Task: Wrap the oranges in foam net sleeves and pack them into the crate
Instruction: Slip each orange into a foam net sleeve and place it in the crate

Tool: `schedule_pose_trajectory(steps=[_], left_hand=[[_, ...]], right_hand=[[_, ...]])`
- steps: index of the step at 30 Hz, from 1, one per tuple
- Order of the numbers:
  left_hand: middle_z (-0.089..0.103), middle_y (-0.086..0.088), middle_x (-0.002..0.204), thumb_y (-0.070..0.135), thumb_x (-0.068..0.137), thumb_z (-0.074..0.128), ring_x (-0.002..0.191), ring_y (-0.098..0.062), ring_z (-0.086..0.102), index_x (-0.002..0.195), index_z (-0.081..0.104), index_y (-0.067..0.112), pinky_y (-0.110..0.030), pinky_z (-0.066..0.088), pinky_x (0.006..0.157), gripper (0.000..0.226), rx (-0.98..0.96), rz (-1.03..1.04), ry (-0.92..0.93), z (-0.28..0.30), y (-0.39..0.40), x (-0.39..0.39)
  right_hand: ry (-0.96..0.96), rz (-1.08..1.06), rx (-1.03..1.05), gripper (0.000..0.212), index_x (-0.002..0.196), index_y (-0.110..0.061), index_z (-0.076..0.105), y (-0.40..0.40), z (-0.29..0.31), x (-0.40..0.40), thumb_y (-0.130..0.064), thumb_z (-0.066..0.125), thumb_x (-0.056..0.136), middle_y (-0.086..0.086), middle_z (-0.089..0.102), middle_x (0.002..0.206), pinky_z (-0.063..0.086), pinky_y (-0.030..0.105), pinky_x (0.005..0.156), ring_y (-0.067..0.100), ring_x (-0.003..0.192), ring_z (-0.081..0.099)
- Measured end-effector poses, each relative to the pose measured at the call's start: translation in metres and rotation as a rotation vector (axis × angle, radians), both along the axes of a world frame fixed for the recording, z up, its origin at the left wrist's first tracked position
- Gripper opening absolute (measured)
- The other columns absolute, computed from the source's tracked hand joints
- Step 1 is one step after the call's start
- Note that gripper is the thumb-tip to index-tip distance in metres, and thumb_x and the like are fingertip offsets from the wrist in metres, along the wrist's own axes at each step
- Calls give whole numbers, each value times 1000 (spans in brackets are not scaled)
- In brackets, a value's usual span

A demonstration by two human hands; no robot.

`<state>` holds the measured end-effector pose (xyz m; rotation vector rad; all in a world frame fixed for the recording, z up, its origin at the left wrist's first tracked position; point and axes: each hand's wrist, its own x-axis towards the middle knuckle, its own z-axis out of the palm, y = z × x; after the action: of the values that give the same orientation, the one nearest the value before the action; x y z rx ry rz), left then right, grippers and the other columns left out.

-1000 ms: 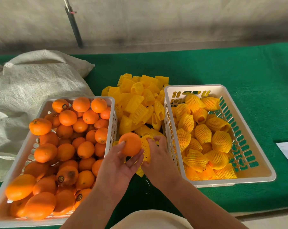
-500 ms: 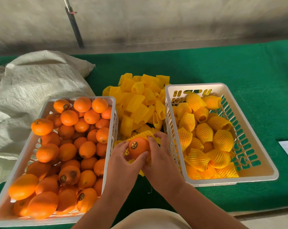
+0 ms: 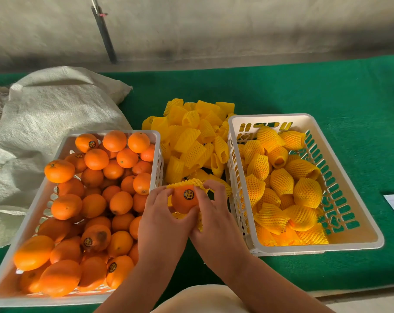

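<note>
My left hand (image 3: 162, 213) and right hand (image 3: 216, 213) meet between the two crates, fingers curled, both grips clamped on one orange (image 3: 183, 201) as its foam net sleeve (image 3: 187, 183) stretches over the far side, above the counter (image 3: 327, 91).

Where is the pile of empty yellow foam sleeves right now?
In the head view, the pile of empty sleeves lies on the green cloth, mid-table, between the crate of bare oranges and the crate of wrapped ones.
</note>
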<state>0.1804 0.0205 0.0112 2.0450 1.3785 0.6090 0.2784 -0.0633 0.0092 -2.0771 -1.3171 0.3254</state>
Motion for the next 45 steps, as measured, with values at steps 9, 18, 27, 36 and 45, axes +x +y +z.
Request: schedule_pose_trajectory(steps=[9,18,27,36,45], left_hand=[[47,15,140,75,81,56,97,-3,53,134,57,25,-8,34,60,73,131,-37,106,13,10,-5],[46,21,137,27,77,87,102,3,61,132,56,28,-26,62,60,63,100,-66,-131,-1,12,-28],[45,23,139,27,78,83,118,-1,57,134,54,33,-9,56,69,63,73,-141,-245,-4,2,-25],[39,18,146,24,79,87,117,-11,57,136,46,32,-14,56,71,71,128,-182,-104,-11,-7,-22],[36,17,147,70,91,56,110,12,27,134,47,27,-9,47,55,61,264,-185,50,-6,-15,-11]], right_hand=[[-8,158,56,63,155,-35,30,-5,0,2,-36,63,102,-20,15,154,31,-11,74,-24,109,40],[255,36,343,39,132,-40,55,-12,2,12,-29,64,96,-21,48,130,59,24,69,14,106,65],[764,-50,90,106,154,-51,24,1,10,22,-87,70,66,-30,52,134,50,5,81,-15,121,52],[767,-96,86,99,147,-58,26,0,14,17,-75,80,67,-52,40,117,49,3,73,-23,112,48],[630,-269,92,79,138,-57,27,4,2,11,-70,73,75,-38,41,119,49,2,65,0,104,54]])
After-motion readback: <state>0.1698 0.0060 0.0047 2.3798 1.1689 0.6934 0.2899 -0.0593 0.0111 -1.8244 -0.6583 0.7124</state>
